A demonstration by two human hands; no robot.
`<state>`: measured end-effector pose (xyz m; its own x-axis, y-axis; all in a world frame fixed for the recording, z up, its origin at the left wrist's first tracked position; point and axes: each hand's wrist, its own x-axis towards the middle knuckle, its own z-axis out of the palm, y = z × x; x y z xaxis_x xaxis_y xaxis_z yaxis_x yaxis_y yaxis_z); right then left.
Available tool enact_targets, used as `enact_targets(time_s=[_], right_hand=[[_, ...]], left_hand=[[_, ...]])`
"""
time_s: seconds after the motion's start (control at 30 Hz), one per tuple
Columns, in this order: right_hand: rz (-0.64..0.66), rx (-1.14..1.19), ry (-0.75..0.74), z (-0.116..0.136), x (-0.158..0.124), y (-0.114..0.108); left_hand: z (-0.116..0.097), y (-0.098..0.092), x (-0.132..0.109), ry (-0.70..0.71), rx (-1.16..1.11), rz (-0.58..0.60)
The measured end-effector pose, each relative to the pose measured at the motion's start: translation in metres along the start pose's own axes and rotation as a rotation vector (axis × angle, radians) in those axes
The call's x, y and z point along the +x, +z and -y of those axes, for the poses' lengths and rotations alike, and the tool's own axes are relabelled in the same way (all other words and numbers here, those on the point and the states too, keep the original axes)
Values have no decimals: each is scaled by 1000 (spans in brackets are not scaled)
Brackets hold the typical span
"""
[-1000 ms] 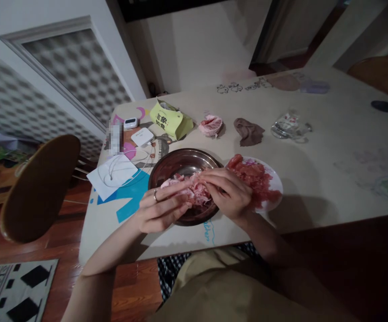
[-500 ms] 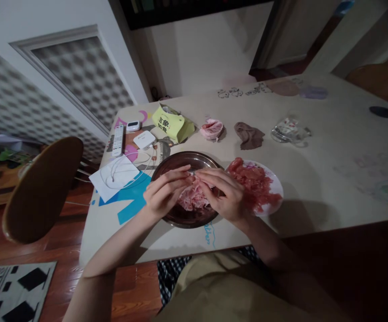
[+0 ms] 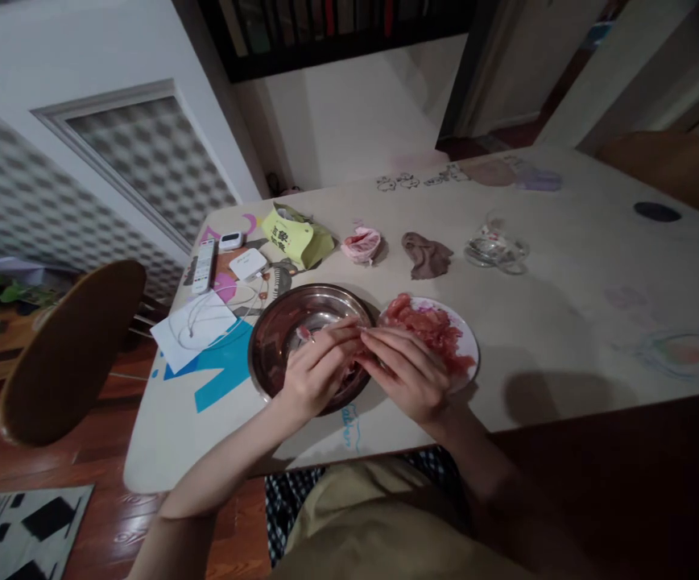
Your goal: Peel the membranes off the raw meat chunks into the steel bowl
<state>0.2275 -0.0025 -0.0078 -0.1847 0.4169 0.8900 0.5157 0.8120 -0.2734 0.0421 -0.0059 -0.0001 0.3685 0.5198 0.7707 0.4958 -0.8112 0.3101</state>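
My left hand (image 3: pixel 322 366) is over the right side of a steel bowl (image 3: pixel 265 326), its fingers bent and pinched together. Opposite it, my right hand (image 3: pixel 408 374) reaches in over the bowl's rim and the near edge of the plate, fingertips closed against those of the left. A small pinkish bit of meat shows between the fingertips, mostly hidden by them. Pale pink shreds in the bowl are largely covered by my hands. A white plate (image 3: pixel 473 342) to the right bears a heap of raw red meat (image 3: pixel 425 326).
Behind the bowl lie a yellow-green packet (image 3: pixel 298 238), a pink crumpled bundle (image 3: pixel 361 244), a brown cloth (image 3: pixel 427 255) and a clear glass-like item (image 3: pixel 495 248). A remote (image 3: pixel 204 266), a white box (image 3: pixel 249 263) and a cable on paper sit left. A chair (image 3: pixel 72 354) stands beyond the table's left edge.
Both hands have shifted to the bowl's right side, exposing its left interior. The fingertips have drawn tighter together. The whole view has moved slightly, so the table things appear further left.
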Motion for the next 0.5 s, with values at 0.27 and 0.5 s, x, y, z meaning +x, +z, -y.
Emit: enact_targets(time_s=[0.27, 0.5], right_hand=[[-50, -58, 89, -23, -26, -38], [-73, -74, 221, -41, -44, -57]], left_hand=[[-32, 50, 19, -159, -22, 59], [-41, 83, 23, -267, 46, 8]])
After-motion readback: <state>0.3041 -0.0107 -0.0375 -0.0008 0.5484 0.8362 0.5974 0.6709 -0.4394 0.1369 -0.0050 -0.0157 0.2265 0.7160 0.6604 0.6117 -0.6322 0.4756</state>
